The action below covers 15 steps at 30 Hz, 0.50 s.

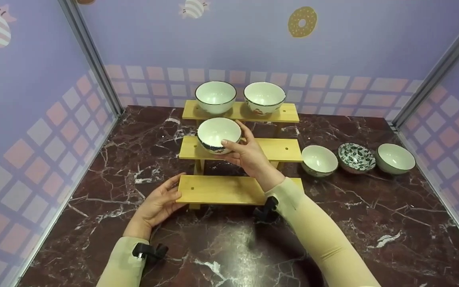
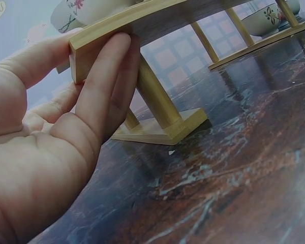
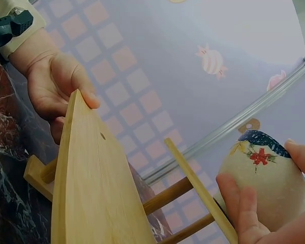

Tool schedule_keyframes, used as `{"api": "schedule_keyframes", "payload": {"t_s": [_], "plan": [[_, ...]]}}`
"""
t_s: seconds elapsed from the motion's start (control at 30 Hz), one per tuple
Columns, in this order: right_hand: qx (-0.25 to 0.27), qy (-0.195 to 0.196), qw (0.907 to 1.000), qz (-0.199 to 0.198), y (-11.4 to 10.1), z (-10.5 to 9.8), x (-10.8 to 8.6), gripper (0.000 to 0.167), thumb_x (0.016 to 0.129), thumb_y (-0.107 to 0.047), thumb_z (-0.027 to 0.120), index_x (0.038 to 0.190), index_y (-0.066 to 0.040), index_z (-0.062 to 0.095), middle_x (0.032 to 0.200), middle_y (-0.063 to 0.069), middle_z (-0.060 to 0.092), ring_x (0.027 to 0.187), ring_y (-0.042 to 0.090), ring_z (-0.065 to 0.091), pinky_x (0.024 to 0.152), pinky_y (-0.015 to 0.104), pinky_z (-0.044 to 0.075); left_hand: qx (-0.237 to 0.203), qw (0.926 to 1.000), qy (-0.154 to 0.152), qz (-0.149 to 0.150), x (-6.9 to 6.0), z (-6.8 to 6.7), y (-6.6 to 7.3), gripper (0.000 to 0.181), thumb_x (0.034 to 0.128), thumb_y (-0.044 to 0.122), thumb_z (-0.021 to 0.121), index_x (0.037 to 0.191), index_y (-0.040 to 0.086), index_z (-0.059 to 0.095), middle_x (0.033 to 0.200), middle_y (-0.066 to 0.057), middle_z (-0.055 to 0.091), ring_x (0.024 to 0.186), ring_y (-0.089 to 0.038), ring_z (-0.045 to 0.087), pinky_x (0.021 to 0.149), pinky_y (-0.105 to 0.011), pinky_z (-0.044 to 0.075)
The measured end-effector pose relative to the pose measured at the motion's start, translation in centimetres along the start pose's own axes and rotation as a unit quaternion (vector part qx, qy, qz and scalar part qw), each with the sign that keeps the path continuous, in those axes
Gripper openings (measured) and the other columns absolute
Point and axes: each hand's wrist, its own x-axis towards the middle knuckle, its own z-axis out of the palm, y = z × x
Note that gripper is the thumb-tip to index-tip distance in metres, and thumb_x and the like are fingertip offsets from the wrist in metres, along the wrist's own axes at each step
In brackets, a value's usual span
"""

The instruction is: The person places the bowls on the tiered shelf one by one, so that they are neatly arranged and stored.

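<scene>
A white bowl point(image 1: 218, 133) with a dark blue patterned rim is in my right hand point(image 1: 249, 155), thumb at its near rim and fingers along its side. The right wrist view shows a red flower painted on this bowl point(image 3: 262, 178). It is at the left part of the middle step of a three-step wooden display stand point(image 1: 229, 189); whether it touches the board cannot be told. My left hand point(image 1: 161, 203) grips the left end of the lowest step, its fingers beneath the board point(image 2: 107, 48) in the left wrist view.
On the top step stand two white bowls, a dark-rimmed one point(image 1: 215, 97) and a red-patterned one point(image 1: 264, 98). Right of the stand, a pale bowl point(image 1: 319, 160), a green leaf-patterned bowl point(image 1: 357, 158) and another pale bowl point(image 1: 395, 158) sit on the marbled tabletop point(image 1: 373, 215). Panels enclose three sides.
</scene>
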Motion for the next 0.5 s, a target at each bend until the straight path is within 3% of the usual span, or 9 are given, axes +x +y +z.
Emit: {"api": "schedule_keyframes", "payload": {"t_s": [0.23,0.5], "plan": [[-0.006,0.009,0.9999,0.011,0.06,0.11,0.2,0.088,0.095,-0.004,0.071,0.163,-0.035,0.024,0.157,0.023,0.035,0.093,0.028,0.073,0.074,0.031,0.064,0.006,1.0,0.003,-0.001,-0.08,-0.05,-0.03,0.074,0.1041,-0.007,0.046,0.165,0.003,0.005,0.136,-0.005,0.06,0.113,-0.018,0.07,0.096,-0.027,0.059],[-0.027,0.005,0.9996,0.011,0.02,-0.03,0.23,0.088,0.096,-0.006,0.071,0.163,-0.035,0.023,0.157,0.023,0.036,0.085,0.024,0.074,0.071,0.029,0.062,0.006,1.0,-0.005,0.0,-0.06,-0.06,0.04,0.074,0.1044,-0.006,0.046,0.165,0.003,0.004,0.136,-0.005,0.06,0.115,-0.018,0.07,0.097,-0.027,0.059]]}}
